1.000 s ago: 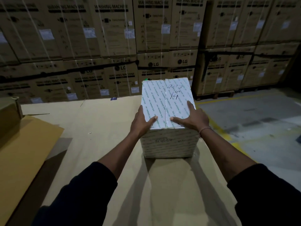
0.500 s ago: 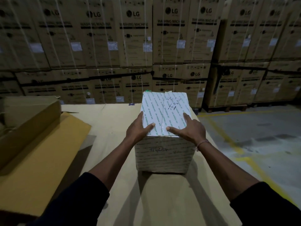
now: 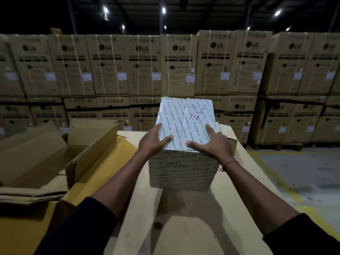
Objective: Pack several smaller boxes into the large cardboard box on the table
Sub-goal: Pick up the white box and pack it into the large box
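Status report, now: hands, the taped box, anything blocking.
Left hand and right hand grip the taped box at its near top corners. Open cardboard box waits at left. Nothing between them.

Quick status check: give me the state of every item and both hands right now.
Taped box: sealed, upright on the table, held at both sides.
Large box: open, flaps up, to the person's left.
Left hand: grips taped box's left edge.
Right hand: grips its right edge.
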{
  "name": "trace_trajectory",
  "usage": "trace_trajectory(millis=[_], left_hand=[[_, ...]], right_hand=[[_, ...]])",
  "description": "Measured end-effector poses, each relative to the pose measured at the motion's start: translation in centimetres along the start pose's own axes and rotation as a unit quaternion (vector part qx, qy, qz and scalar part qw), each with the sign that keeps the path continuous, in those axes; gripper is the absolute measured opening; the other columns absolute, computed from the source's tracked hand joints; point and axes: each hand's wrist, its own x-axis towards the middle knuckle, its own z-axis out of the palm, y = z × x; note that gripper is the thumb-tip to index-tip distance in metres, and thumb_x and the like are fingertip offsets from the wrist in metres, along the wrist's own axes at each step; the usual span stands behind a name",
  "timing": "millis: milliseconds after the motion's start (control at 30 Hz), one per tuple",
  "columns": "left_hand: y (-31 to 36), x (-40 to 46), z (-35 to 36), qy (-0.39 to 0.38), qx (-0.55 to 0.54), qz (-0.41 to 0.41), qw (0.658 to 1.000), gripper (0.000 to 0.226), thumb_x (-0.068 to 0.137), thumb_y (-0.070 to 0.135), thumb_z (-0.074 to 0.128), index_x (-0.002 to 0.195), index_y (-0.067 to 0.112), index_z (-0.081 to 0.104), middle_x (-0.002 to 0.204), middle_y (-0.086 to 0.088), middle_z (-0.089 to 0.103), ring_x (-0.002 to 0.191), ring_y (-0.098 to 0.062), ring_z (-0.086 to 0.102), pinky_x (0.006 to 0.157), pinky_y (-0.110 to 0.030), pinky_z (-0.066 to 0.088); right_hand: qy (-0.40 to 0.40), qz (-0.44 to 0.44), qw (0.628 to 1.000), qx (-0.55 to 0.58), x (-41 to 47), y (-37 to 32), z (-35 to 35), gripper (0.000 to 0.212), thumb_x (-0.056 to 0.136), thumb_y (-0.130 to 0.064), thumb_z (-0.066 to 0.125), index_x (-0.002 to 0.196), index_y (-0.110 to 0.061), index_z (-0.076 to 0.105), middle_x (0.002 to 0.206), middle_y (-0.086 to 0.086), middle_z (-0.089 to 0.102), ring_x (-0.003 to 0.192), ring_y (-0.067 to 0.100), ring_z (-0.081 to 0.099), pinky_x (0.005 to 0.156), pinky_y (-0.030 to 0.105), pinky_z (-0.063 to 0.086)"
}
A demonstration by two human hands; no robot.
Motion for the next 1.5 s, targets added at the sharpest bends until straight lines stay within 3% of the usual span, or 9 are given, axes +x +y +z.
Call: trace_trajectory(millis=[200, 367, 533, 633, 900, 1067, 1200, 1367, 1500], left_hand=[[-0.4, -0.8, -6.6, 0.028, 0.014, 0.032, 0.999, 0.090, 0.089, 0.066, 0.065, 0.161, 0.027, 0.029, 0.160, -0.002, 0.043, 0.140, -0.026, 0.048, 0.103, -0.045, 0.049], [-1.5, 0.6, -9.9, 0.033, -0.011, 0.046, 0.998, 0.092, 0.087, 0.065, 0.069, 0.161, 0.026, 0.030, 0.162, -0.002, 0.040, 0.144, -0.026, 0.044, 0.107, -0.047, 0.046], [-2.9, 3.8, -11.9, 0.053, -0.001, 0.067, 0.996, 0.091, 0.087, 0.063, 0.070, 0.161, 0.025, 0.031, 0.161, -0.004, 0.041, 0.141, -0.028, 0.047, 0.103, -0.048, 0.049], [-4.1, 6.6, -13.0, 0.057, 0.006, 0.079, 0.995, 0.092, 0.086, 0.066, 0.069, 0.160, 0.026, 0.032, 0.160, -0.003, 0.043, 0.139, -0.028, 0.049, 0.101, -0.047, 0.051], [-7.5, 13.3, -17.6, 0.078, 0.026, 0.113, 0.990, 0.090, 0.087, 0.062, 0.070, 0.160, 0.024, 0.032, 0.160, -0.007, 0.043, 0.138, -0.030, 0.051, 0.099, -0.049, 0.052], [-10.2, 15.5, -21.0, 0.105, 0.026, 0.121, 0.987, 0.088, 0.089, 0.061, 0.069, 0.160, 0.023, 0.032, 0.160, -0.008, 0.042, 0.140, -0.031, 0.049, 0.103, -0.056, 0.050], [-12.9, 16.6, -23.8, 0.130, 0.015, 0.130, 0.983, 0.087, 0.089, 0.061, 0.069, 0.158, 0.022, 0.036, 0.159, -0.005, 0.045, 0.140, -0.027, 0.049, 0.104, -0.050, 0.050], [-17.1, 17.7, -27.9, 0.145, 0.011, 0.142, 0.979, 0.088, 0.087, 0.066, 0.068, 0.158, 0.022, 0.037, 0.159, -0.005, 0.046, 0.141, -0.026, 0.048, 0.106, -0.048, 0.048], [-21.1, 18.1, -31.7, 0.153, 0.007, 0.159, 0.975, 0.087, 0.088, 0.065, 0.067, 0.158, 0.021, 0.037, 0.159, -0.004, 0.046, 0.142, -0.025, 0.047, 0.105, -0.047, 0.048]], right_hand=[[0.046, -0.017, 0.999, 0.021, -1.4, -5.7, -1.7, 0.135, 0.046, -0.112, 0.043, 0.159, -0.039, 0.031, 0.116, 0.012, 0.063, 0.115, 0.032, 0.058, 0.088, 0.043, 0.053], [0.082, -0.030, 0.996, 0.023, -0.7, -9.2, -1.9, 0.137, 0.045, -0.113, 0.041, 0.159, -0.038, 0.033, 0.106, 0.010, 0.063, 0.102, 0.028, 0.061, 0.078, 0.039, 0.054], [0.112, -0.052, 0.992, 0.016, 2.2, -12.0, -1.4, 0.134, 0.049, -0.112, 0.042, 0.159, -0.037, 0.032, 0.098, 0.008, 0.059, 0.097, 0.027, 0.058, 0.071, 0.034, 0.046], [0.130, -0.049, 0.990, 0.019, 4.4, -13.5, -0.4, 0.133, 0.049, -0.112, 0.042, 0.160, -0.039, 0.031, 0.101, 0.010, 0.059, 0.102, 0.028, 0.058, 0.071, 0.034, 0.043], [0.154, -0.050, 0.986, 0.048, 9.5, -19.4, 2.3, 0.131, 0.051, -0.111, 0.043, 0.159, -0.038, 0.032, 0.111, 0.013, 0.058, 0.108, 0.030, 0.056, 0.087, 0.042, 0.054], [0.175, -0.081, 0.981, 0.033, 12.2, -24.0, 3.4, 0.128, 0.054, -0.109, 0.045, 0.159, -0.035, 0.034, 0.102, 0.014, 0.058, 0.099, 0.029, 0.055, 0.084, 0.043, 0.053], [0.184, -0.099, 0.978, 0.024, 13.3, -27.9, 4.4, 0.127, 0.056, -0.107, 0.047, 0.159, -0.033, 0.034, 0.096, 0.012, 0.055, 0.092, 0.027, 0.053, 0.078, 0.040, 0.053], [0.196, -0.119, 0.973, 0.011, 13.9, -33.4, 6.2, 0.125, 0.059, -0.105, 0.048, 0.160, -0.033, 0.033, 0.097, 0.012, 0.053, 0.087, 0.023, 0.050, 0.065, 0.029, 0.038], [0.218, -0.126, 0.968, 0.007, 13.5, -38.6, 8.2, 0.127, 0.057, -0.105, 0.043, 0.160, -0.031, 0.033, 0.103, 0.016, 0.056, 0.089, 0.026, 0.052, 0.067, 0.029, 0.035]])
